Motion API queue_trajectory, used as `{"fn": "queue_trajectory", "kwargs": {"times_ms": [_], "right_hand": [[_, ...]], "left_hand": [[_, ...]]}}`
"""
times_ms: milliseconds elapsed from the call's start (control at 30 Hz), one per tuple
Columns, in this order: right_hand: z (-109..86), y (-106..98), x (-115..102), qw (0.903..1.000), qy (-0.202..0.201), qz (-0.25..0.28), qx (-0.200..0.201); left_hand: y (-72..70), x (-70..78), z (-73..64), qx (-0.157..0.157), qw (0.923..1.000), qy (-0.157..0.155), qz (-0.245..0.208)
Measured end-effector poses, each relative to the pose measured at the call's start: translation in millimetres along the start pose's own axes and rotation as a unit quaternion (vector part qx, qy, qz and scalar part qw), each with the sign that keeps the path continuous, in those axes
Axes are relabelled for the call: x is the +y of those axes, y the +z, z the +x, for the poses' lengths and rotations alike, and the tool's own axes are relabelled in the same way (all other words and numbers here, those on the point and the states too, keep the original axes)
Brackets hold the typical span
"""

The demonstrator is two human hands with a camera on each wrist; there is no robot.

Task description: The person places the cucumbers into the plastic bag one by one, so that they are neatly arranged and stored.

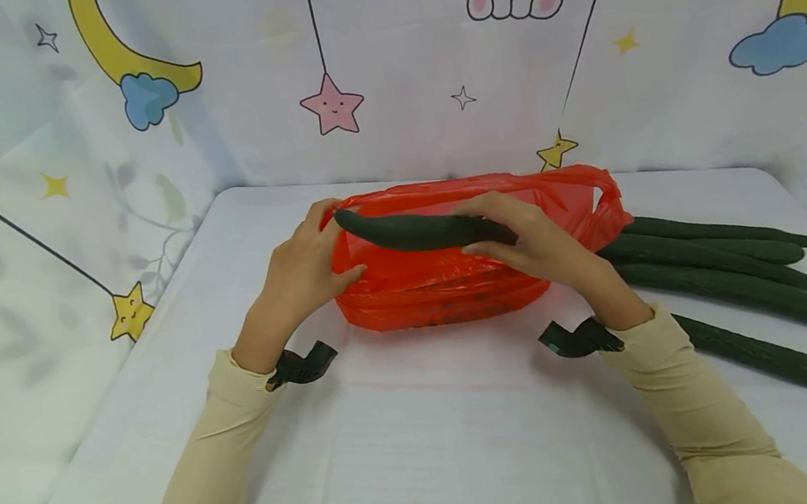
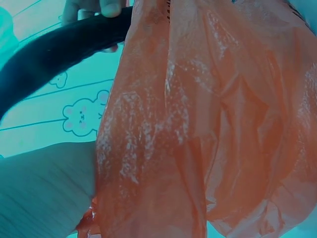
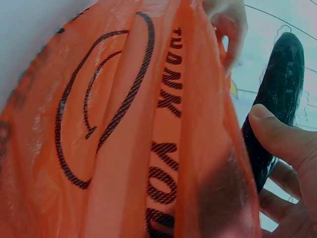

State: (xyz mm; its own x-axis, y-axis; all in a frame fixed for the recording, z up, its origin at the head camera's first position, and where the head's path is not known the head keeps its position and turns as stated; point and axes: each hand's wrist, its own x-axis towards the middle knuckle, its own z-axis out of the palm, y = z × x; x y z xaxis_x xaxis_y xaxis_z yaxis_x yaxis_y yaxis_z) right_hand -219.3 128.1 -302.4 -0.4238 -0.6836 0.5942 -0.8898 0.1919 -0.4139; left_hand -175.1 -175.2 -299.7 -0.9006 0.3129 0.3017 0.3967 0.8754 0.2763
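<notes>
A dark green cucumber (image 1: 409, 233) lies across the mouth of a red plastic bag (image 1: 447, 301). My right hand (image 1: 522, 229) grips its right end, thumb in front and fingers behind; the right wrist view shows the thumb pressed along the cucumber (image 3: 280, 84). The cucumber's other end points at my left hand (image 1: 299, 261). That hand holds the bag's left rim, thumb and fingers spread wide so the mouth stands apart. Black letters mark the bag (image 3: 119, 148) in the right wrist view. Much of the left hand's grip is hidden behind the plastic.
Several more cucumbers (image 1: 724, 280) lie side by side at the right, their near ends beside the bag. One longer cucumber (image 1: 795, 363) lies apart, closer to me. A white cloth covers the table (image 1: 443, 449); a patterned curtain (image 1: 412, 74) hangs behind.
</notes>
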Motion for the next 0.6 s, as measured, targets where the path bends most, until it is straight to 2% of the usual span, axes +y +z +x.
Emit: {"fn": "queue_trajectory", "kwargs": {"times_ms": [300, 600], "right_hand": [[-2.9, 0.9, 6.4, 0.9984, 0.038, -0.027, -0.031], [-3.9, 1.2, 8.7, 0.9941, 0.08, -0.037, -0.064]], "left_hand": [[0.4, 0.2, 0.3, -0.012, 0.9999, -0.009, -0.007], [-1.0, 2.0, 0.4, -0.002, 0.9999, 0.006, 0.013]]}}
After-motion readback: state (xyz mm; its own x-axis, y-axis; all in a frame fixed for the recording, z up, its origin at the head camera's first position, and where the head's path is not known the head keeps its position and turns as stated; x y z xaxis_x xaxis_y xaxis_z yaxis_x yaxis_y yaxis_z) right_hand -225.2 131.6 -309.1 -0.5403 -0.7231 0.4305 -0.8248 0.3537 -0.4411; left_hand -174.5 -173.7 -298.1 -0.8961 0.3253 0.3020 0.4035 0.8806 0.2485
